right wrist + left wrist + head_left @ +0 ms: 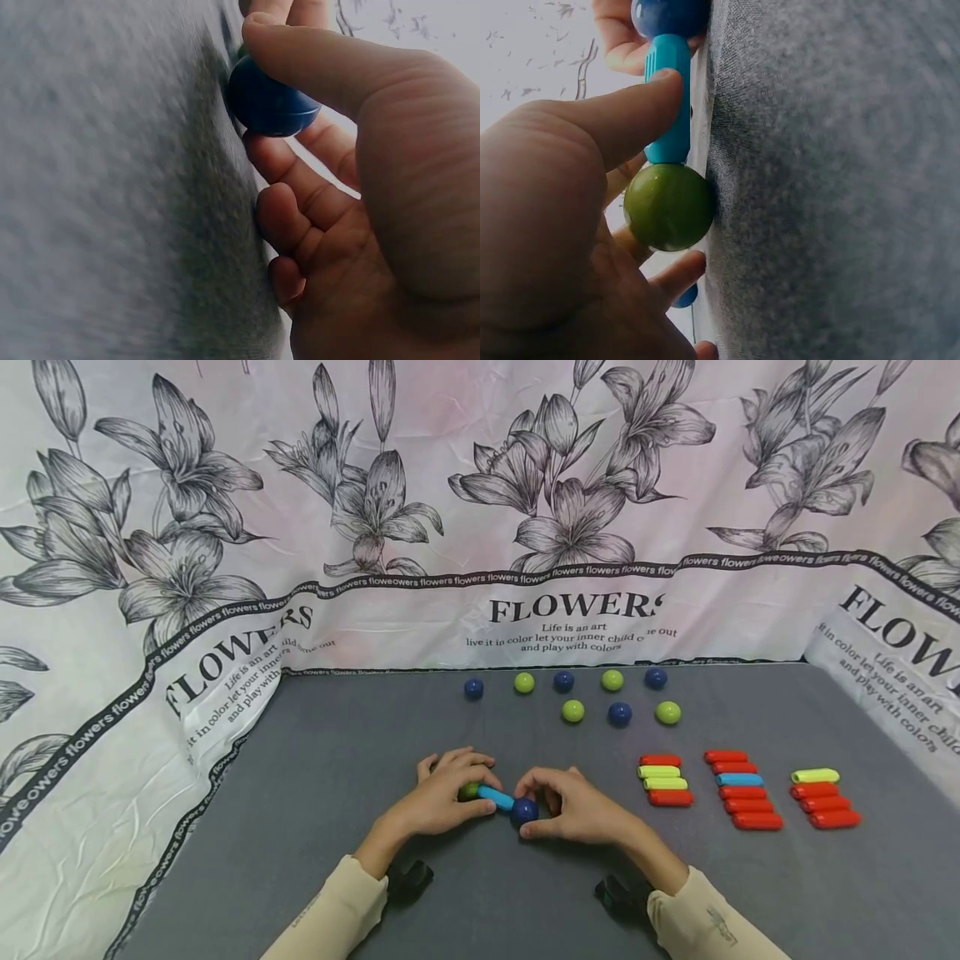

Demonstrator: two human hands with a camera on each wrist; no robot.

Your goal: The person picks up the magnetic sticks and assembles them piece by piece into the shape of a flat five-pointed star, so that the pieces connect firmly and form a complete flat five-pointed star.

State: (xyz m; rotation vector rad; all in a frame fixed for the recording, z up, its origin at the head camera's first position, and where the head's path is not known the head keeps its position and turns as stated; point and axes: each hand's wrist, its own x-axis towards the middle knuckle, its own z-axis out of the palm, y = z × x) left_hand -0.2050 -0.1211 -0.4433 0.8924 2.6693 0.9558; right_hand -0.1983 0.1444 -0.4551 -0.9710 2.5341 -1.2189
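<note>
- Leftmost over the grey desk (337, 735), with twelve o'clock at its far edge, I see the person's left hand (446, 793). Its grip is closed in around a light-blue rod (669, 142), thumb laid along it.
- The lime-green ball (669, 206) sits at the rod's ten o'clock end, touching it, the left fingers about it. That end looks done.
- The rod runs towards four o'clock and meets a dark-blue ball (524, 812). No gap shows from the left wrist, though I can't tell how firmly either end is seated.
- The right hand (573, 806) pinches that dark-blue ball between thumb and fingers, its grip narrowed to the ball's width.
- From the joined piece, between twelve and two o'clock, four dark-blue balls (619, 714) and four lime-green balls (573, 711) lie loose, unused.
- Around three o'clock come three groups of unjoined rods: two red and two yellow (660, 772); then five red and one blue (738, 779); farthest right, one yellow and three red (825, 804). So one piece is nearly assembled, and most parts remain apart.
</note>
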